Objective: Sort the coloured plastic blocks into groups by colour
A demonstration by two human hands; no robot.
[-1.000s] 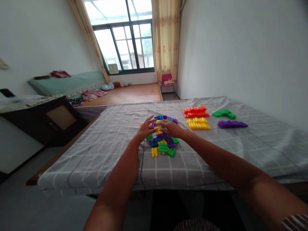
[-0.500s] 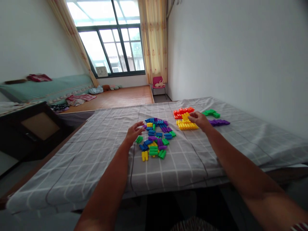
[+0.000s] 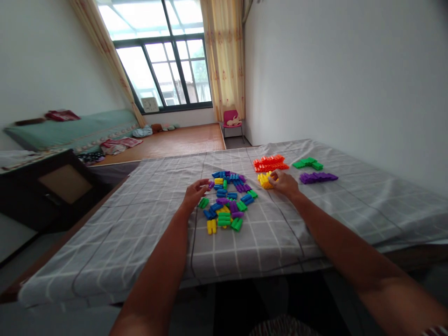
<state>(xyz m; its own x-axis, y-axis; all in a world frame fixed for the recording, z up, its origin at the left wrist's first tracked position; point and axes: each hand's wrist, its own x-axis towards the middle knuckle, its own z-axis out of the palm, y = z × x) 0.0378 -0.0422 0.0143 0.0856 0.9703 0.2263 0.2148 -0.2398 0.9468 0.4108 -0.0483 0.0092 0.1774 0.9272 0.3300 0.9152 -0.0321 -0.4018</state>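
My right hand (image 3: 285,183) is closed at the yellow building blocks (image 3: 264,180), its fingertips on a yellow block that they partly cover. Just behind them lies a group of orange-red blocks (image 3: 269,163). My left hand (image 3: 196,192) hovers at the left side of a loose heap of mixed blocks, fingers curved and apart. A purple block (image 3: 211,185) is close to its fingertips; whether they touch cannot be made out. In the heap are blue blocks (image 3: 221,192), green blocks (image 3: 224,219) and a yellow block (image 3: 212,227) at the near edge.
Farther right lie a green group of blocks (image 3: 308,163) and a purple row (image 3: 319,178). A grey checked cloth (image 3: 140,224) covers the table, with a white wall (image 3: 350,84) along its right. Beyond are a low wooden platform (image 3: 185,138) and a pink chair (image 3: 231,119).
My right hand has come down with the yellow block onto the other yellow blocks. My left hand has stayed nearly still beside the heap. The view has shifted slightly.
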